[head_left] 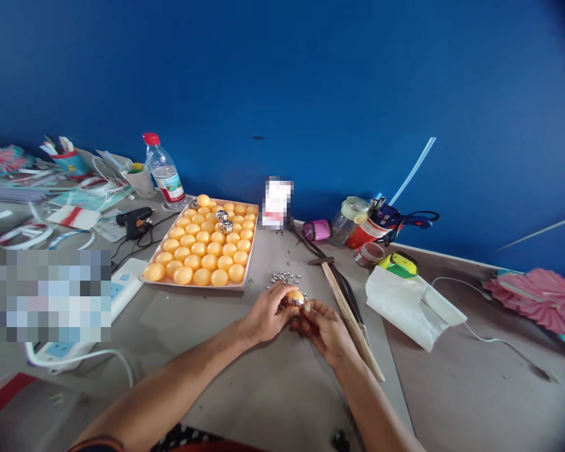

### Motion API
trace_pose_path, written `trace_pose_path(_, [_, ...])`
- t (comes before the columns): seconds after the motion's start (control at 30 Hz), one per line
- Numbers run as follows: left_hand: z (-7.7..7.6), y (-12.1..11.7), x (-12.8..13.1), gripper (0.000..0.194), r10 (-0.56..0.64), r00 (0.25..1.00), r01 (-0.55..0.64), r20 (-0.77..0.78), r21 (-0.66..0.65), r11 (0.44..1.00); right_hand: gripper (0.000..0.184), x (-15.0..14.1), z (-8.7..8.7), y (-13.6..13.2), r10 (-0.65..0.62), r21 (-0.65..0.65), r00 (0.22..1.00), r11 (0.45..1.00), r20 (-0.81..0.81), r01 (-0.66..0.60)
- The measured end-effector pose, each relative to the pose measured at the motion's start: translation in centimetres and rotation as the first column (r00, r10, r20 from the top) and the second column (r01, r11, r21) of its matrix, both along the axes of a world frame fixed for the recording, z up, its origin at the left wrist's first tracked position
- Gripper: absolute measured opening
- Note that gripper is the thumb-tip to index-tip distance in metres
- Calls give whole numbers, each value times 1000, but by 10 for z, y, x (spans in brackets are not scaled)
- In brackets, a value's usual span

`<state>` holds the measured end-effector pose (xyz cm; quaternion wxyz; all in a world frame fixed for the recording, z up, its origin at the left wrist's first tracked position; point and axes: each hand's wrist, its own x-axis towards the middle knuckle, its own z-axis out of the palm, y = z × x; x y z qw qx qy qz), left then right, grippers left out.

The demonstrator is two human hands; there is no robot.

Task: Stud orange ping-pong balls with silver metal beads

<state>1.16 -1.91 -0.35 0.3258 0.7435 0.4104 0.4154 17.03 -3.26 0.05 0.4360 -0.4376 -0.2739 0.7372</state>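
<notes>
My left hand (269,312) is closed around an orange ball (294,297), like a table tennis ball, partly covered in shiny silver pieces. My right hand (324,326) meets the ball's right side with fingertips pinched together; whatever lies between them is too small to name. Just beyond my hands, several small silver beads (285,276) lie loose on the table. A shallow box (221,288) to the left holds rows of plain orange balls (202,276), with two silver-covered balls (225,225) resting on top.
A hammer (346,307) lies right of my hands beside dark straps. White paper (412,307), a yellow-green tape measure (400,263) and a jar (351,220) are farther right. At left are a bottle (164,172), glue gun (135,220) and power strip (127,282).
</notes>
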Motion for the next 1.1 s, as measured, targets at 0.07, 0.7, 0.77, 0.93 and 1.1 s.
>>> trace_pose_path(0.07, [-2, 0, 0, 30, -18, 1000, 18, 0, 28, 999, 33, -2, 0, -1, -12, -12, 1000, 1000, 2, 12])
trace_pose_path(0.7, [5, 5, 1, 50, 113, 862, 161, 494, -478, 863, 25, 17, -10, 12, -400, 527, 345, 687, 849, -501])
trace_pose_path(0.77, [6, 7, 1, 48, 133, 863, 153, 488, -502, 851, 26, 19, -15, 13, -437, 521, 286, 684, 853, -510])
trace_pose_path(0.93, [10, 8, 1, 36, 196, 869, 74, 455, -509, 858, 27, 27, -20, 17, -461, 504, 219, 695, 860, -513])
trace_pose_path(1.1, [11, 8, -1, 28, 209, 885, 5, 416, -457, 890, 27, 25, -21, 17, -456, 485, 196, 695, 868, -530])
